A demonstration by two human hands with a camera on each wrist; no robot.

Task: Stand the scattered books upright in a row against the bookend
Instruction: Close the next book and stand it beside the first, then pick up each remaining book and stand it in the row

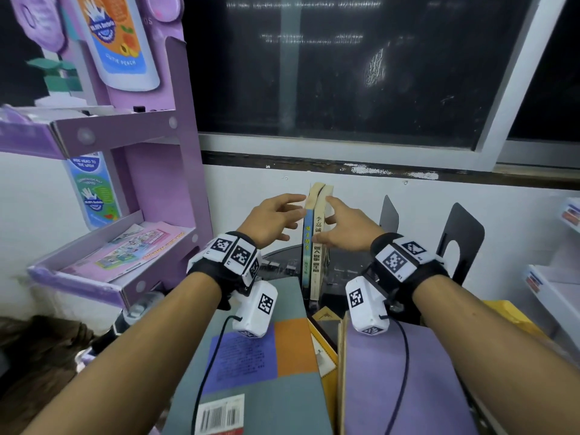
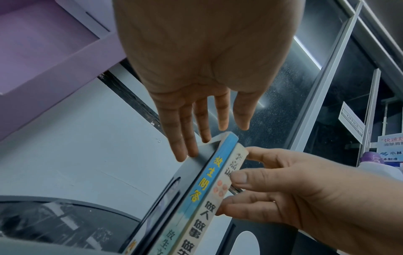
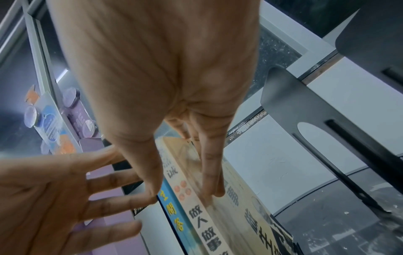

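Note:
Two books stand upright, spines toward me: a blue-spined book and a cream-spined book pressed to its right. My left hand is flat, fingertips touching a grey bookend plate that stands against the blue book's left side. My right hand lays straight fingers on the cream book's right cover, thumb on the spines. Both books are squeezed between my hands.
Two more black bookends stand to the right. Lying flat in front are a grey-green book, a yellow book and a purple book. A purple display shelf rises at left; wall and window behind.

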